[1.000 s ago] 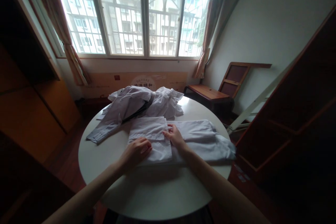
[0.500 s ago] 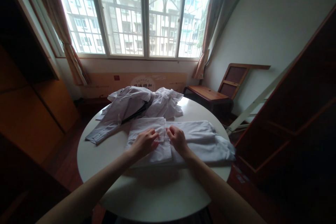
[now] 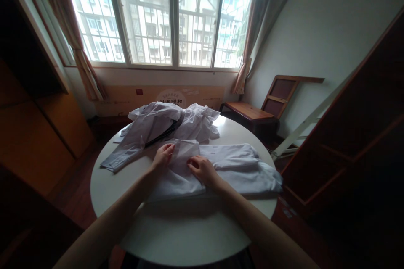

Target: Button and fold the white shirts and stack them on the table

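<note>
A white shirt (image 3: 227, 168) lies partly folded across a round white table (image 3: 176, 231). My left hand (image 3: 162, 156) is closed on the folded left part of the shirt at its far edge, lifting it slightly. My right hand (image 3: 202, 169) presses on the shirt at the fold, fingers curled against the cloth. A heap of crumpled pale shirts (image 3: 164, 126) lies behind, at the far side of the table.
A window with a grille (image 3: 170, 17) fills the far wall, curtains at both sides. A wooden folding chair (image 3: 261, 109) stands at the right beyond the table. Dark wooden furniture rises at the left (image 3: 34, 126) and right (image 3: 356, 134).
My left hand moved from the near left part of the shirt up to its far edge and took hold of the cloth. My right hand shifted slightly left along the fold.
</note>
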Tool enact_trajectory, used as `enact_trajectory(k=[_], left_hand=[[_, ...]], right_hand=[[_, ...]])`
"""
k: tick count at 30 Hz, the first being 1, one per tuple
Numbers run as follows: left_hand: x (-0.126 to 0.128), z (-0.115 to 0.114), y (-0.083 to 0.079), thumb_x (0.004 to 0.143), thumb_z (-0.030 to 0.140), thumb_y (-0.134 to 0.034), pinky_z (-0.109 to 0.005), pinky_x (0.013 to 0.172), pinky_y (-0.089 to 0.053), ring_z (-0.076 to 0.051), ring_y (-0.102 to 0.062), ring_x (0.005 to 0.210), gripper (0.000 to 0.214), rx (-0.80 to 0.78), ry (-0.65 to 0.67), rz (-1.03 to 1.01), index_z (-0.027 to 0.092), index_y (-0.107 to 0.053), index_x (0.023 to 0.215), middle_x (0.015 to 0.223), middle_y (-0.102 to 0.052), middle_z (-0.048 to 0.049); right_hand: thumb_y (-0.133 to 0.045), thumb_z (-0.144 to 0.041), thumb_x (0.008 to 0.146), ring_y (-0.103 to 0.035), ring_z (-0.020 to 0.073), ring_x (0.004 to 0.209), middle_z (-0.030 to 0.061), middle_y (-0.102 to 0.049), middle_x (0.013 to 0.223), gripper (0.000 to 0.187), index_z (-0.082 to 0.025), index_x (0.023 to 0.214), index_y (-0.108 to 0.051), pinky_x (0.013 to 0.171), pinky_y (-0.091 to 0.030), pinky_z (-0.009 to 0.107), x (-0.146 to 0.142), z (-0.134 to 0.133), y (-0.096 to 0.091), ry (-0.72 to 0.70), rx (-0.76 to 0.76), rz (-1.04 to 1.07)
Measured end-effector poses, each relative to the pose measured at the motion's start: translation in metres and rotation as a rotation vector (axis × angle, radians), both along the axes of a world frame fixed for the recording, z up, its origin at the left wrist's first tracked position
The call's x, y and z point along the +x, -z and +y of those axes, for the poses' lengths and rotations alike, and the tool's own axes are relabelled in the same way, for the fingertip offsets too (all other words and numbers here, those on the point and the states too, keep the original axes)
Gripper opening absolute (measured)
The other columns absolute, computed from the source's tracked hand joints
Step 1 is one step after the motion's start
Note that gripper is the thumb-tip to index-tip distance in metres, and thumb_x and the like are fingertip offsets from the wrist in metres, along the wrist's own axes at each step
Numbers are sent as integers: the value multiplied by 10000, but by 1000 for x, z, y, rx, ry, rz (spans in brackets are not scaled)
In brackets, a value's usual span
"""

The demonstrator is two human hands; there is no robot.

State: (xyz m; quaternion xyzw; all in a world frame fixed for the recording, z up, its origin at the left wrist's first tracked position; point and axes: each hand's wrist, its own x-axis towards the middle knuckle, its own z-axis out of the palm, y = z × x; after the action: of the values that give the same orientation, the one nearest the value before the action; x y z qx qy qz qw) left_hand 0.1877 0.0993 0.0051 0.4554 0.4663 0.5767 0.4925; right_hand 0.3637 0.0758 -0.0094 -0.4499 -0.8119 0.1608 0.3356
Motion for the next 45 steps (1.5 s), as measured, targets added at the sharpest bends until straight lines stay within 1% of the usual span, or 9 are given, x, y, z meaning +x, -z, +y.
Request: enact_trajectory(k=[4,9,16,21,29,32,37,40,45], left_hand=[[2,-1,-4,486,475,-727,-183,458,-309,-54,-402,476,455,10,2,-105,129,-570,736,554,-485,54],[5,-8,-8,537,444,-711,-180,448,-290,-52,-379,466,385,0,27,-69,134,-581,725,537,-472,62],[6,-14,-7,640,436,-627,-200,500,-346,-93,-454,543,304,95,-10,126,155,-577,746,617,-522,30],[5,-16,-4,722,436,-546,-225,579,-398,-129,-504,639,270,193,-53,240,174,-556,787,710,-559,3],[8,-24,-9,769,443,-497,-256,717,-425,-166,-550,767,270,267,-118,344,183,-557,808,788,-595,-20],[10,-25,-4,787,413,-487,-255,724,-433,-160,-558,775,231,308,-132,365,192,-543,828,803,-599,-19],[11,-27,4,816,332,-458,-277,778,-451,-161,-570,849,149,467,-229,427,205,-520,864,907,-603,-41],[14,-31,6,835,303,-433,-295,789,-464,-166,-573,877,135,553,-173,518,208,-529,845,928,-608,-52],[22,-37,13,840,232,-438,-307,832,-453,-169,-579,908,140,660,93,765,203,-574,822,961,-619,-63]], right_hand=[[-612,-306,737,-514,139,623,27,-613,695,152,-184,800,-676,604,-376,246,-6,2,-1,4,-46,-17],[-627,-231,705,-524,149,643,37,-624,702,90,-159,750,-658,599,-376,250,-12,1,-1,31,-42,-34],[-595,-256,725,-533,157,644,43,-638,693,119,-170,661,-645,605,-379,261,-12,1,1,52,-47,19],[-596,-248,731,-536,163,649,53,-647,696,121,-167,653,-641,607,-377,265,-7,3,-5,133,-95,47],[-585,-262,717,-543,155,631,40,-649,669,127,-183,624,-620,610,-371,255,5,6,-12,252,-156,115],[-577,-274,706,-541,155,623,26,-629,642,131,-191,606,-594,608,-366,251,8,7,-13,271,-175,191],[-546,-286,707,-532,152,628,19,-607,632,148,-190,597,-565,605,-360,244,8,5,-13,306,-172,244],[-563,-266,694,-527,155,629,29,-612,643,124,-187,599,-574,603,-350,248,9,5,-12,317,-209,165],[-553,-211,689,-537,157,651,35,-626,664,99,-173,613,-603,607,-346,245,12,9,-10,252,-236,58]])
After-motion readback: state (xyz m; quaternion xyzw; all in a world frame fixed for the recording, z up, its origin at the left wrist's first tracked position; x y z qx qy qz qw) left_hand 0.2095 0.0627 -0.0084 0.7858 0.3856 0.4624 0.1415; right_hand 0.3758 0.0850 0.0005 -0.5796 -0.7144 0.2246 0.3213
